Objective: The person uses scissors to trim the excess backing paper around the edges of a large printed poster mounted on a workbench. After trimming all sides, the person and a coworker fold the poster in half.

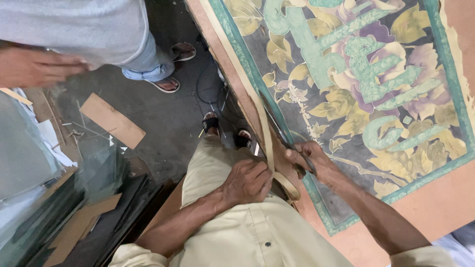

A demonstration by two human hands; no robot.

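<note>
Workshop floor (163, 118) was dark grey concrete, with brown board offcuts scattered on it and glass sheets (29, 163) stacked at the left. Brown board counter (435, 207) carried a printed picture (366, 84): green ornamental shapes over yellow and purple flowers, with a teal border. Right hand (309, 160) was at the picture's near left edge, close to its lower corner, fingers clamped on scissors (279, 126) whose blades pointed up along the teal border. Left hand (247, 180) sat just beside the right one, off the counter's edge, closed on a tan trimmed paper strip (267, 143) that hung from the picture's left edge and curled down under the fist. Wearer had a pale yellow shirt and sandals. Second person's hand (34, 66), blurred, was at the upper left; their sandalled feet (173, 69) stood on the floor.
</note>
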